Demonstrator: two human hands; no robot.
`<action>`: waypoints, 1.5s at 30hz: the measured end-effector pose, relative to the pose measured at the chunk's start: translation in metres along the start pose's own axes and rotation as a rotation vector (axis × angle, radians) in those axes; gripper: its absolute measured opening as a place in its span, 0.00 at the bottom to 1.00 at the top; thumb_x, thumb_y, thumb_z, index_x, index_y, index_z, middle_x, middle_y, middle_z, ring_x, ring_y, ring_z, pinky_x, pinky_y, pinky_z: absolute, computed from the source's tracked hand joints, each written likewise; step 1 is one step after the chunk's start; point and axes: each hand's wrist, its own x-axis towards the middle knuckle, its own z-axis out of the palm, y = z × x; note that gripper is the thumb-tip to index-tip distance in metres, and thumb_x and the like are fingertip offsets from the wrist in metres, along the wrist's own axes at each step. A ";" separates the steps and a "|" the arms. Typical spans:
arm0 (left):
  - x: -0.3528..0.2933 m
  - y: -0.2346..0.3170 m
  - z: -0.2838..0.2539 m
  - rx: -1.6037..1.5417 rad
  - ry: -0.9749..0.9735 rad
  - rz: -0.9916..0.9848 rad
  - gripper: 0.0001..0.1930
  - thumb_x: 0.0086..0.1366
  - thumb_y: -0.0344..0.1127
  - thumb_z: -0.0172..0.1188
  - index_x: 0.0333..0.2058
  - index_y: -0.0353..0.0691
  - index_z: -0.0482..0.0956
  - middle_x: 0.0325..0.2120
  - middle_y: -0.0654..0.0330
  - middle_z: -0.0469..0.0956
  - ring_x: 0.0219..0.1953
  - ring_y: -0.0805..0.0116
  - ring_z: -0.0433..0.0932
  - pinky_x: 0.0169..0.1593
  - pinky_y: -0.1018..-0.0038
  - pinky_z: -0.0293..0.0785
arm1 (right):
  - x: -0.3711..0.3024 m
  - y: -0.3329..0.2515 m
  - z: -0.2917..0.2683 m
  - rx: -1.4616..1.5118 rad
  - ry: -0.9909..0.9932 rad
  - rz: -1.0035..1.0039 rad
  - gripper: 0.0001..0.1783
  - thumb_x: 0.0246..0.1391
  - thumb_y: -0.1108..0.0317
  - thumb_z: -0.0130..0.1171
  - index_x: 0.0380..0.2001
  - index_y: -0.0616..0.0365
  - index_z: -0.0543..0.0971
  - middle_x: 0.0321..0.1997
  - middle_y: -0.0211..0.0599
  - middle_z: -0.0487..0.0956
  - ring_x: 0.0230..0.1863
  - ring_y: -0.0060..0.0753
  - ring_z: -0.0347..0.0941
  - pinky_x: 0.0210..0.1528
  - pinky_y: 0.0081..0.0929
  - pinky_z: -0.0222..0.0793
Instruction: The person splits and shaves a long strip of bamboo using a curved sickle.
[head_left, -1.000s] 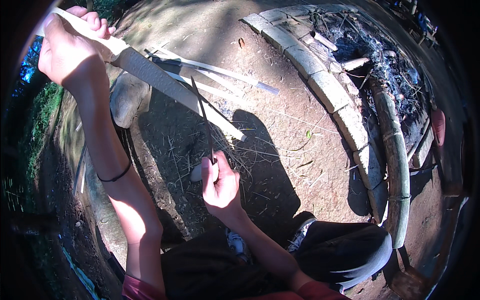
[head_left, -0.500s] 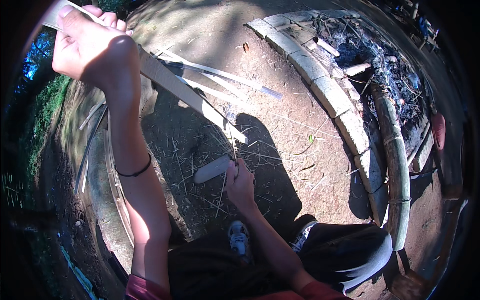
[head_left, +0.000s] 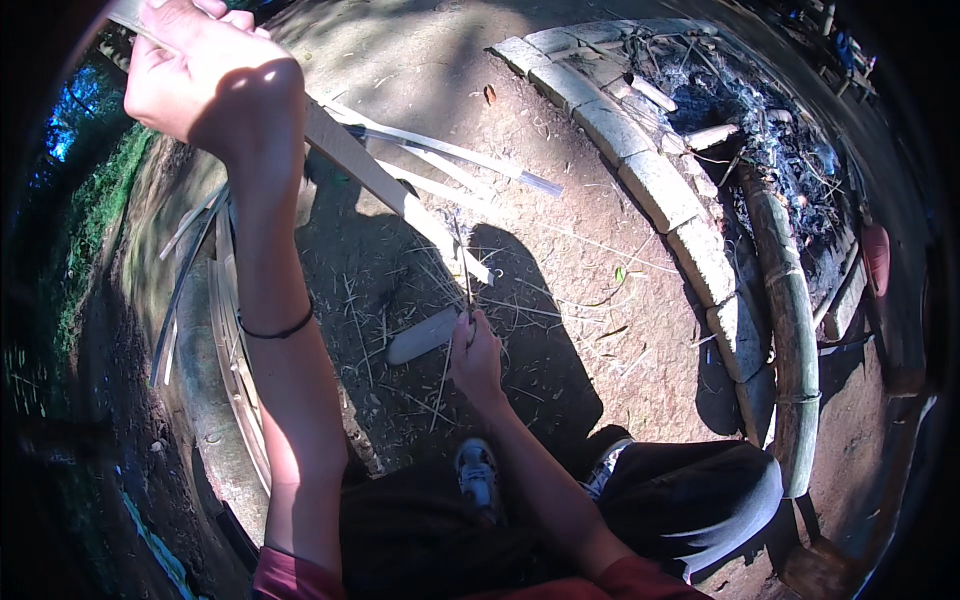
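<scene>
Left hand raised, fingers wrapped tight round upper end of bamboo slat; right hand fingers closed on knife biting its lower end.

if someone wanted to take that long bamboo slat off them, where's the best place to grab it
Probably the bare middle stretch of the bamboo slat, coming from above and pinching across its width. The left hand covers the raised upper end, and the blade in the right hand stands beside the lower tip.
</scene>
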 end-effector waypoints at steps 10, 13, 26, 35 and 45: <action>0.009 -0.006 -0.006 0.110 -0.059 0.074 0.22 0.71 0.45 0.49 0.25 0.31 0.70 0.15 0.58 0.70 0.14 0.72 0.69 0.20 0.77 0.67 | -0.011 -0.019 0.006 0.070 -0.015 -0.030 0.14 0.65 0.62 0.47 0.34 0.64 0.68 0.13 0.45 0.69 0.16 0.46 0.73 0.19 0.38 0.60; 0.003 -0.004 0.003 0.070 -0.024 0.027 0.21 0.71 0.44 0.48 0.25 0.30 0.69 0.14 0.58 0.69 0.14 0.72 0.68 0.20 0.77 0.66 | -0.001 0.041 -0.008 -0.059 -0.011 0.026 0.14 0.65 0.62 0.47 0.32 0.63 0.67 0.13 0.47 0.69 0.17 0.52 0.72 0.19 0.40 0.60; 0.004 -0.007 0.006 0.011 -0.040 0.020 0.21 0.71 0.42 0.50 0.28 0.27 0.70 0.19 0.54 0.70 0.17 0.67 0.69 0.19 0.73 0.66 | -0.007 0.081 -0.016 -0.161 0.005 0.058 0.17 0.66 0.60 0.46 0.37 0.67 0.69 0.14 0.45 0.68 0.17 0.38 0.71 0.21 0.36 0.61; 0.041 -0.037 -0.035 -0.194 -0.218 -0.069 0.20 0.71 0.41 0.48 0.26 0.28 0.69 0.16 0.55 0.69 0.15 0.68 0.68 0.19 0.73 0.66 | -0.006 -0.018 0.002 0.042 -0.100 0.051 0.12 0.65 0.63 0.47 0.34 0.62 0.68 0.16 0.47 0.70 0.19 0.49 0.74 0.21 0.38 0.61; 0.015 -0.022 -0.010 0.091 -0.018 0.006 0.20 0.70 0.40 0.46 0.23 0.29 0.69 0.14 0.56 0.69 0.15 0.68 0.69 0.21 0.72 0.67 | -0.031 0.099 -0.001 -0.234 0.080 0.092 0.19 0.66 0.60 0.45 0.40 0.70 0.70 0.16 0.47 0.72 0.17 0.44 0.72 0.20 0.37 0.59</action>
